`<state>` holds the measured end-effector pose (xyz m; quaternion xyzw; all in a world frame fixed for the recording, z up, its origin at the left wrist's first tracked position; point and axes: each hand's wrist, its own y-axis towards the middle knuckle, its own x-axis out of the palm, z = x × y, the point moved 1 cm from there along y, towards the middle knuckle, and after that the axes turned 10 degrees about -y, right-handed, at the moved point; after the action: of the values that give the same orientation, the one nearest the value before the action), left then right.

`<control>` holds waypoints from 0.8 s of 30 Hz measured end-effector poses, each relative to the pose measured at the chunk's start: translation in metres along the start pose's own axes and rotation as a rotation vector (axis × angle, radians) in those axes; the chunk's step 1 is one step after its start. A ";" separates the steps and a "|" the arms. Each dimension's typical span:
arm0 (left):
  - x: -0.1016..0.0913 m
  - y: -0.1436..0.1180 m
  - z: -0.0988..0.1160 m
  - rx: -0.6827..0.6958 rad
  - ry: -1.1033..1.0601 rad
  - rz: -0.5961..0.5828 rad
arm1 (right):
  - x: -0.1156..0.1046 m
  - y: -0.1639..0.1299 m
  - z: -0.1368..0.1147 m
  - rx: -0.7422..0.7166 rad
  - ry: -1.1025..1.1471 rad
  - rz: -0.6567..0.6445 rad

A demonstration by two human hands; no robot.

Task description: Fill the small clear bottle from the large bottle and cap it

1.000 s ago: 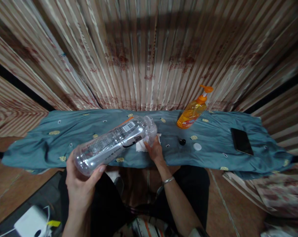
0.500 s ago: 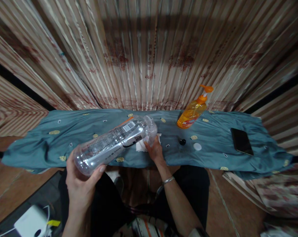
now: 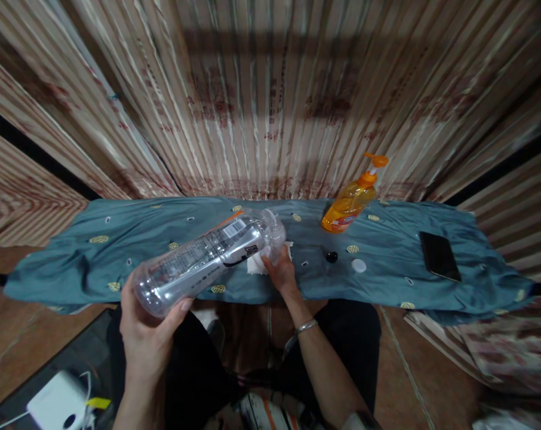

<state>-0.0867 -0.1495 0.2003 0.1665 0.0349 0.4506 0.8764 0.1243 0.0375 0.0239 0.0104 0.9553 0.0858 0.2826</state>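
My left hand (image 3: pixel 149 331) is wrapped round the base of a large clear plastic bottle (image 3: pixel 203 261) with printed text and a barcode. The bottle is tilted, its neck end up and to the right; no liquid is plain in it. My right hand (image 3: pixel 283 272) closes on a small clear rounded container (image 3: pixel 276 235) right at that neck. Whether the two touch mouth to mouth I cannot tell. Beneath them lies a white tissue (image 3: pixel 255 265), partly covered by the bottle and hand. A small black cap (image 3: pixel 331 257) and a white disc (image 3: pixel 359 265) lie to the right.
An orange pump bottle (image 3: pixel 347 206) stands at the back of the cloth-covered table (image 3: pixel 86 263). A black phone (image 3: pixel 439 255) lies on the right. Striped curtains (image 3: pixel 270 107) hang behind. At lower left, a white device (image 3: pixel 58 403) with a cable sits on a dark surface.
Almost nothing differs. Both hands keep their hold on the large bottle and the small container, with only a tiny shift of the view.
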 end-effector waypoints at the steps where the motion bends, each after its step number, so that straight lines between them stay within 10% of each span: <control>1: 0.000 0.000 0.000 0.000 0.001 0.002 | 0.000 0.000 0.000 -0.003 0.007 0.002; 24: -0.001 -0.001 -0.001 0.005 0.006 0.019 | -0.002 0.001 -0.001 -0.002 0.011 0.000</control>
<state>-0.0868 -0.1511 0.1990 0.1675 0.0368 0.4592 0.8716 0.1258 0.0377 0.0263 0.0099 0.9568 0.0867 0.2775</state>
